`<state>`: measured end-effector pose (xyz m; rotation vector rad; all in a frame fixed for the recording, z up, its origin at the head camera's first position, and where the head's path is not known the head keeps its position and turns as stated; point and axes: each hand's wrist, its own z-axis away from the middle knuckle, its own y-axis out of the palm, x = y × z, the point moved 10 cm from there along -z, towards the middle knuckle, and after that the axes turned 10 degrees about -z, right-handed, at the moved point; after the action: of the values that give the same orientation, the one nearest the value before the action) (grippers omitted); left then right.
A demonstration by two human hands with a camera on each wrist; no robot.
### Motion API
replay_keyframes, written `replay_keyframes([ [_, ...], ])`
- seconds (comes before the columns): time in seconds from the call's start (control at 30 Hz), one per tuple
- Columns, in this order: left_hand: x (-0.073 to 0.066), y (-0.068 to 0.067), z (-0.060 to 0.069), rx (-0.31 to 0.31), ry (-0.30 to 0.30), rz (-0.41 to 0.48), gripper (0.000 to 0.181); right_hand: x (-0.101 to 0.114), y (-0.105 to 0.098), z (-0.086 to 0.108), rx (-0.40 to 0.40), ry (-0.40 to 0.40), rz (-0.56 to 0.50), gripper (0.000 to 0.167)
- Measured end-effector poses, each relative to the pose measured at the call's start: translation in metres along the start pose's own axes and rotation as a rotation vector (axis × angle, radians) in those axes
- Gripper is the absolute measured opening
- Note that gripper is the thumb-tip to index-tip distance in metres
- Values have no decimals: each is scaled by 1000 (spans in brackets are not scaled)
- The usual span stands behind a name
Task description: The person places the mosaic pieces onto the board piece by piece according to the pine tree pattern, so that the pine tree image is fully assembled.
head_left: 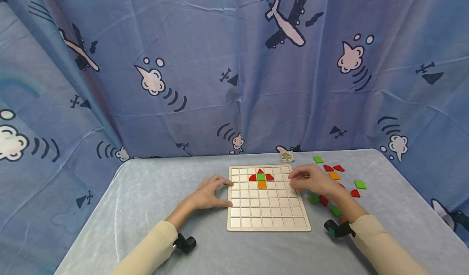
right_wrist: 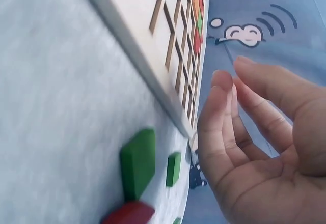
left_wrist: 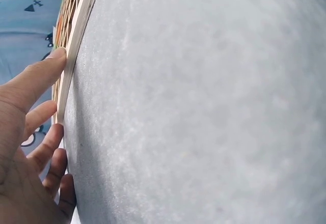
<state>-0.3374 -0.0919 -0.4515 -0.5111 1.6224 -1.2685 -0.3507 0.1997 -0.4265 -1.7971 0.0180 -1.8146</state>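
A wooden grid board [head_left: 269,222] lies on the table. In its upper part, a red triangle [head_left: 260,171] tops a green square [head_left: 260,177], which has an orange square [head_left: 262,184] below and a red rounded piece [head_left: 253,178] on its left, with another to its right. My left hand [head_left: 209,193] touches the board's left edge, thumb and fingers spread apart. Over the board's upper right edge hovers my right hand [head_left: 315,181]. Its fingers bend loosely towards the thumb, and the right wrist view shows nothing between them.
Loose tiles lie right of the board, among them a green tile [head_left: 360,184], a red tile [head_left: 338,168] and an orange tile [head_left: 334,176]; my right forearm passes over some. Behind the board is a small patterned card [head_left: 287,156]. A blue printed curtain [head_left: 205,84] hangs behind the table.
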Motion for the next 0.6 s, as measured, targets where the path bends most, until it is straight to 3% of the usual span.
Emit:
replay_keyframes([
  [0.33,2,1,-1,5,0,-2,62,-16,-26,16,-40,56,56,30],
  [0.6,0,1,-1,9,1,-5,63,-23,-33,24,27,16,32,34],
])
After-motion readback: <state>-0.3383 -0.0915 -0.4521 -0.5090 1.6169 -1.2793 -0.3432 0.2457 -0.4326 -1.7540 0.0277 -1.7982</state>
